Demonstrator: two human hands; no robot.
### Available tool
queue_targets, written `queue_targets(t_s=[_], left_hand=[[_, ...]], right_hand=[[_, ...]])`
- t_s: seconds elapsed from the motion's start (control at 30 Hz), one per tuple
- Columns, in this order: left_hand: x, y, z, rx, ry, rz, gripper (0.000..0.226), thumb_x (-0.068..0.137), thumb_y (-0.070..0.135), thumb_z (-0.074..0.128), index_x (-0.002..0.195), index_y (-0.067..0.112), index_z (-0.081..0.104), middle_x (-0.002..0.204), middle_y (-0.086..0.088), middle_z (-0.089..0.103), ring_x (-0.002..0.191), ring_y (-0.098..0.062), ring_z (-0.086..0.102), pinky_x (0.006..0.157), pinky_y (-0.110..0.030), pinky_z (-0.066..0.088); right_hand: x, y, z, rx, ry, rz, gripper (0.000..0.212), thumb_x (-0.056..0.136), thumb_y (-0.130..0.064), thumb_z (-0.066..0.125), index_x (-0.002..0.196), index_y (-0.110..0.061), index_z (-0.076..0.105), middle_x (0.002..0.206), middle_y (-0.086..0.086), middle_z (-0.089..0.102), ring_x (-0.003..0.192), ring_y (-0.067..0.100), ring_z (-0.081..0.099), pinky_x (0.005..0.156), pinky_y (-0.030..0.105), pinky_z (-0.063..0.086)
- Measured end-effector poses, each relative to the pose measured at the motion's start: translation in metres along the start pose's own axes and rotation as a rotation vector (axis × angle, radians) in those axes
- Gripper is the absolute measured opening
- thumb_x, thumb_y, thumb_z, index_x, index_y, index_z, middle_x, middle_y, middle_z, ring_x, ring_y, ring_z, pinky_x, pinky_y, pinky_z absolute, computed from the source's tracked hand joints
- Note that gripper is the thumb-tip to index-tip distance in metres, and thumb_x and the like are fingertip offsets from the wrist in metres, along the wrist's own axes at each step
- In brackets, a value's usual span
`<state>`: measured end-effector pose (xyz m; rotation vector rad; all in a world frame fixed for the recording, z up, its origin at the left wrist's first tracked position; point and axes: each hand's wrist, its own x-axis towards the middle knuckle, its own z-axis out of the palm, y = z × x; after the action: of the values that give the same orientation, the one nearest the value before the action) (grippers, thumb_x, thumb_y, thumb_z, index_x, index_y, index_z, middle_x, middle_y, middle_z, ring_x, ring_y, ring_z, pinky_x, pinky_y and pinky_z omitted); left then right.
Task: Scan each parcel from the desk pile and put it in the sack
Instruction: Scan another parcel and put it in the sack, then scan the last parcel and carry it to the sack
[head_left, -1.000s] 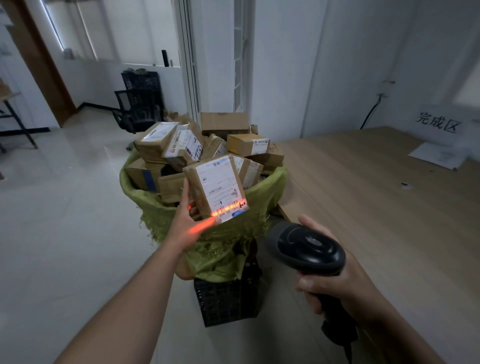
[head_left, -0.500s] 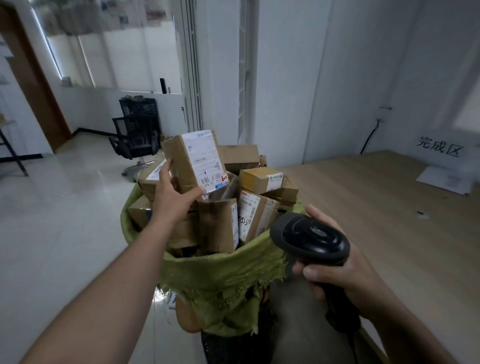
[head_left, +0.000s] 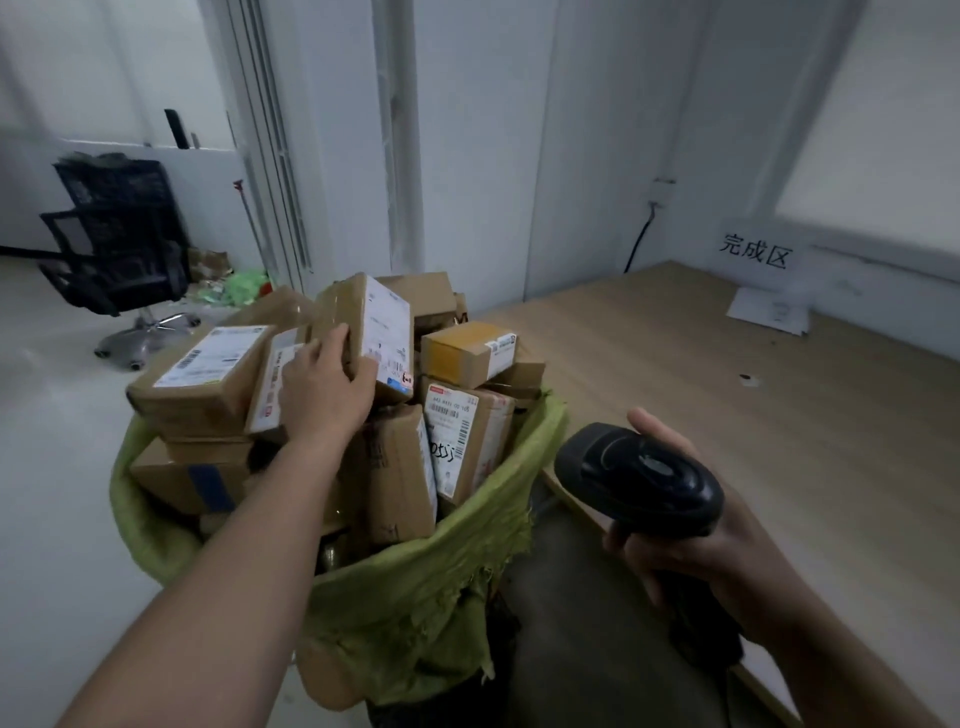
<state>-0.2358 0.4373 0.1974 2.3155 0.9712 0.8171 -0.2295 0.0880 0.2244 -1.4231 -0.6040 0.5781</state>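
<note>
A green woven sack (head_left: 415, 587) stands beside the wooden desk (head_left: 779, 415), heaped with several brown cardboard parcels. My left hand (head_left: 324, 384) grips a brown parcel with a white label (head_left: 369, 332), holding it on end on top of the heap. My right hand (head_left: 691, 540) grips a black barcode scanner (head_left: 639, 478) by its handle, to the right of the sack above the desk's near edge. The scanner's head points toward the sack. No red scan light shows.
A black office chair (head_left: 119, 249) stands on the pale floor at back left, with green scraps near it. A sign with printed characters (head_left: 756, 252) and a white paper (head_left: 769, 312) sit at the desk's far right. A black crate (head_left: 441, 712) sits under the sack.
My left hand carried the labelled parcel from in front of the scanner, where the red beam lit its barcode, up and onto the heap in the sack. The scanner light went out.
</note>
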Motion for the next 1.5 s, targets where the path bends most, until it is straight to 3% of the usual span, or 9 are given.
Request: queue_targets(t_s=[0.17, 0.33, 0.43, 0.57, 0.67, 0.9, 1.17, 1.33, 1.5], left_hand=[[-0.004, -0.011, 0.003, -0.157, 0.055, 0.014, 0.063, 0.094, 0.051, 0.05, 0.149, 0.028, 0.03, 0.152, -0.009, 0.035, 0.141, -0.032, 0.027, 0.111, -0.057, 0.03], [-0.041, 0.003, -0.013, -0.229, 0.147, 0.102, 0.063, 0.095, 0.042, 0.055, 0.15, 0.02, 0.03, 0.154, -0.011, 0.03, 0.143, -0.029, 0.022, 0.114, -0.05, 0.024], [-0.088, 0.014, -0.019, -0.347, 0.148, 0.173, 0.06, 0.094, 0.035, 0.059, 0.147, 0.021, 0.036, 0.149, -0.01, 0.034, 0.139, -0.028, 0.031, 0.111, -0.047, 0.031], [-0.175, 0.028, 0.0, -0.448, -0.002, 0.123, 0.063, 0.085, 0.048, 0.059, 0.142, 0.031, 0.039, 0.139, -0.002, 0.039, 0.126, -0.026, 0.044, 0.1, -0.052, 0.044], [-0.234, 0.048, 0.024, -0.374, -0.17, 0.159, 0.062, 0.087, 0.037, 0.069, 0.141, 0.024, 0.042, 0.137, -0.006, 0.042, 0.125, -0.027, 0.046, 0.1, -0.052, 0.044], [-0.347, 0.139, 0.055, -0.335, -0.38, 0.402, 0.063, 0.086, 0.034, 0.069, 0.142, 0.019, 0.043, 0.14, -0.003, 0.041, 0.131, -0.018, 0.036, 0.104, -0.028, 0.03], [-0.479, 0.249, 0.094, -0.364, -0.506, 0.638, 0.07, 0.084, 0.05, 0.06, 0.143, 0.016, 0.043, 0.136, -0.008, 0.046, 0.126, -0.023, 0.04, 0.103, -0.035, 0.034], [-0.57, 0.322, 0.123, -0.419, -0.654, 0.789, 0.068, 0.088, 0.037, 0.067, 0.146, 0.018, 0.038, 0.142, -0.006, 0.041, 0.132, -0.02, 0.034, 0.106, -0.033, 0.032], [-0.641, 0.378, 0.14, -0.505, -0.766, 0.958, 0.067, 0.088, 0.036, 0.067, 0.145, 0.016, 0.038, 0.14, -0.006, 0.044, 0.13, -0.019, 0.038, 0.104, -0.031, 0.033]], right_hand=[[-0.007, 0.009, -0.003, -0.068, 0.132, 0.02, 0.124, 0.026, -0.039, 0.097, 0.135, -0.051, 0.039, 0.096, 0.017, 0.069, 0.06, 0.031, 0.063, 0.047, 0.035, 0.053], [-0.024, 0.013, -0.011, -0.133, 0.166, 0.03, 0.114, 0.053, -0.001, 0.077, 0.144, -0.046, 0.025, 0.095, 0.019, 0.068, 0.073, 0.03, 0.068, 0.06, 0.039, 0.059], [-0.045, 0.016, -0.019, -0.103, 0.194, 0.003, 0.109, 0.052, -0.003, 0.08, 0.136, -0.053, 0.033, 0.107, 0.02, 0.061, 0.073, 0.026, 0.066, 0.06, 0.037, 0.057], [-0.083, 0.02, -0.04, -0.112, 0.255, -0.053, 0.099, 0.053, -0.009, 0.08, 0.131, -0.055, 0.038, 0.123, 0.016, 0.052, 0.067, 0.021, 0.06, 0.053, 0.036, 0.05], [-0.124, 0.019, -0.058, -0.149, 0.272, -0.051, 0.098, 0.051, -0.018, 0.082, 0.13, -0.056, 0.037, 0.126, 0.012, 0.052, 0.065, 0.016, 0.061, 0.053, 0.037, 0.049], [-0.242, 0.009, -0.116, -0.158, 0.361, -0.047, 0.102, 0.05, -0.016, 0.085, 0.127, -0.055, 0.033, 0.119, 0.01, 0.057, 0.057, 0.017, 0.058, 0.051, 0.031, 0.05], [-0.403, 0.008, -0.204, -0.245, 0.689, -0.073, 0.098, 0.065, 0.012, 0.079, 0.129, -0.049, 0.036, 0.119, 0.009, 0.057, 0.054, 0.016, 0.058, 0.046, 0.03, 0.049], [-0.499, 0.007, -0.241, -0.28, 0.928, -0.067, 0.094, 0.068, 0.013, 0.076, 0.129, -0.045, 0.035, 0.113, 0.017, 0.06, 0.066, 0.022, 0.065, 0.046, 0.031, 0.05], [-0.57, 0.009, -0.26, -0.269, 1.153, -0.053, 0.094, 0.067, 0.014, 0.076, 0.136, -0.038, 0.038, 0.117, 0.008, 0.057, 0.056, 0.017, 0.058, 0.044, 0.032, 0.048]])
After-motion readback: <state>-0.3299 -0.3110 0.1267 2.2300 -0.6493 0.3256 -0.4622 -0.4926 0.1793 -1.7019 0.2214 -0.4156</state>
